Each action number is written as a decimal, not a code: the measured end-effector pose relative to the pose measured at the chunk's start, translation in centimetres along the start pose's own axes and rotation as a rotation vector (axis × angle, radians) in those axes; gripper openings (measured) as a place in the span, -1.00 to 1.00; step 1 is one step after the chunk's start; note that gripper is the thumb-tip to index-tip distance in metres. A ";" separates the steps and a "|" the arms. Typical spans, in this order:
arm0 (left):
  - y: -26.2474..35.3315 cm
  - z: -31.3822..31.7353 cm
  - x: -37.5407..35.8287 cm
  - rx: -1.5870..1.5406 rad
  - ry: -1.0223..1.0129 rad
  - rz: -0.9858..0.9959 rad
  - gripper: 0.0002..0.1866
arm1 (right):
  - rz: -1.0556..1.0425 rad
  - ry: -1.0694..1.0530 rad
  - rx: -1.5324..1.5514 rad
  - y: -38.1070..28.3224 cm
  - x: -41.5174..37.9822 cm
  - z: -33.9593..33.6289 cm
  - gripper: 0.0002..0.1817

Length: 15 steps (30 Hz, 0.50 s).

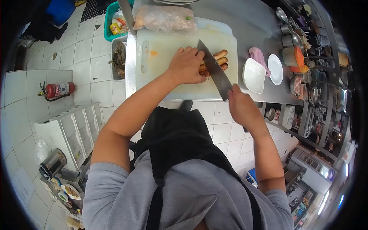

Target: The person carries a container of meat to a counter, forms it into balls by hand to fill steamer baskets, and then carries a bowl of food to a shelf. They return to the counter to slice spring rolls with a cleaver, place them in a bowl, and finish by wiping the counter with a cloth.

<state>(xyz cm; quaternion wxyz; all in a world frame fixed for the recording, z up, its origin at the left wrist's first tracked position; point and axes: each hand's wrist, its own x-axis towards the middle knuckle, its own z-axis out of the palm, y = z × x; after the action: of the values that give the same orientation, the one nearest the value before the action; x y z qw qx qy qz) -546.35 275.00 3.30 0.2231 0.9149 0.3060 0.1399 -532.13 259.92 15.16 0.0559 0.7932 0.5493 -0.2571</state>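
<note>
**Wide knife blade lies across browned rolls on a cutting board**

Print shows on the label of the red fire extinguisher (pixel 60 90) and on a yellow package (pixel 115 28) in the green basket (pixel 108 23), but it is too small to read. No brand can be made out on the chef's knife (pixel 215 71).

The left hand (pixel 188 66) reaches in palm down over the left part of the browned rolls (pixel 221 61), its four fingers near one another and its thumb spread toward the person. The rolls pass beneath it; whether the fingers clamp them cannot be told. The right hand (pixel 242 105) is closed around the knife's handle, fingers wrapped together, the forearm running back toward the body. The blade slants from beside the left fingertips down to the right hand, with roll ends showing beyond it.

The rolls lie side by side on the white cutting board (pixel 172 86), on the metal counter (pixel 245 23). A plastic-wrapped bundle (pixel 165 18) rests at the board's far edge. To the right are a white square bowl (pixel 253 76), a pink cloth (pixel 258 56) and a white oval plate (pixel 275 69).
</note>
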 end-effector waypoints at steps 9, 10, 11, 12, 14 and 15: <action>-0.2 -0.4 0.2 -0.004 -0.012 -0.011 -0.38 | -0.013 0.183 0.115 -0.3 5.2 4.7 -0.74; -0.4 -1.0 0.2 0.002 -0.002 -0.002 -0.38 | -0.015 0.198 0.114 -0.1 5.2 4.5 -0.74; -0.8 -1.8 -0.3 -0.090 0.120 -0.042 -0.40 | -0.036 0.214 0.138 0.1 5.2 4.2 -0.75; -1.5 -2.7 -0.9 -0.183 0.233 -0.079 -0.42 | -0.053 0.227 0.168 0.4 5.0 4.1 -0.75; -4.9 -5.0 -2.9 -0.377 0.268 -0.175 -0.46 | -0.055 0.283 0.195 0.5 3.3 3.3 -0.76; -6.4 -6.1 -4.5 -0.274 0.221 -0.179 -0.45 | -0.059 0.322 0.215 0.6 2.1 2.8 -0.77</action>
<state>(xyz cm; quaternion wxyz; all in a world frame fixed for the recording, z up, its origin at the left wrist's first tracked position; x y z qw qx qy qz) -555.47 278.76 4.87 0.3223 0.8242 0.3866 0.2594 -531.97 260.45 11.63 -0.1253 0.8090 0.5436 -0.1853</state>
